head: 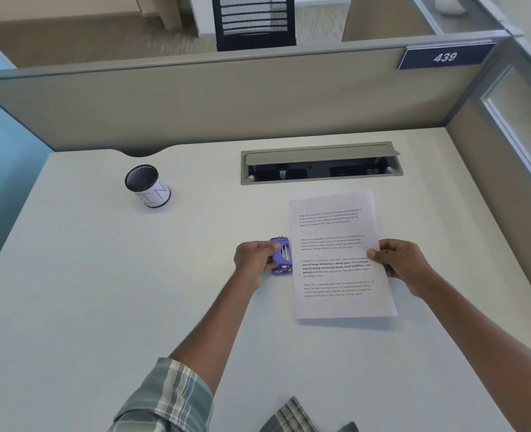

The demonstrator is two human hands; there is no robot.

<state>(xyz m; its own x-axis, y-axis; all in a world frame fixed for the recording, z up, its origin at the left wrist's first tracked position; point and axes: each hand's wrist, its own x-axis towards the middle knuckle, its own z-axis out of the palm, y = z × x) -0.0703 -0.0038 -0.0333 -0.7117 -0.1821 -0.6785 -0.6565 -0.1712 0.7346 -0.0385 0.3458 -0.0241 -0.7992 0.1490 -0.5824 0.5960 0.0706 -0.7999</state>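
Both forearms stretched forward from the counter's [117, 300] near edge, well apart. Left grip [254, 260] curled, thumb on top; right grip [405, 264] pinched, thumb uppermost.

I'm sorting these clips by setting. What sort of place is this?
Most likely an office cubicle: a partition panel carrying a number plate, 439, borders the desk, which has a built-in cable hatch. The left hand holds a purple hole punch at a printed sheet that the right hand pinches.
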